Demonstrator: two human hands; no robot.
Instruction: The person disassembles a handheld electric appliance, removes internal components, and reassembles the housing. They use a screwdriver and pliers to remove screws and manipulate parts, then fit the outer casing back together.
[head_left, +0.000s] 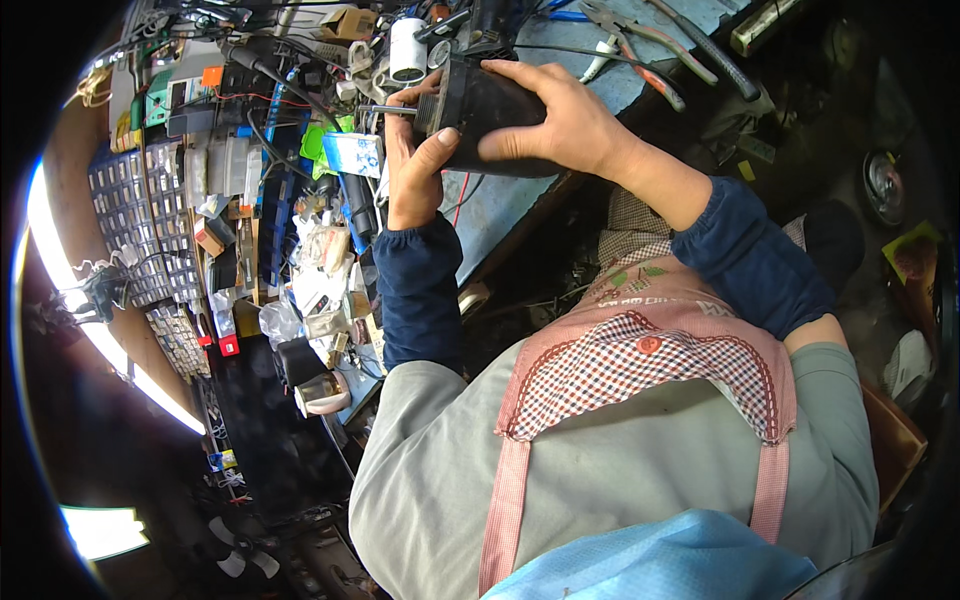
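Both my hands hold a black cylindrical motor (499, 112) over the workbench, lying sideways. A thin metal shaft (390, 109) sticks out of its left end through a ribbed collar (427, 112). My left hand (417, 176) cups that end, thumb on the rim and fingers partly hidden behind. My right hand (577, 120) grips the body from the right, fingers on top and thumb on the near side. A red wire (460, 199) and a dark one show below the motor; where they attach is hidden.
Pliers (637, 49) and a dark-handled tool (712, 52) lie on the blue bench top (487, 217) at upper right. A white cylinder (408, 49) stands behind the motor. Cables, boxes and plastic bags (322, 247) crowd the left side, beside small-parts drawers (142, 202).
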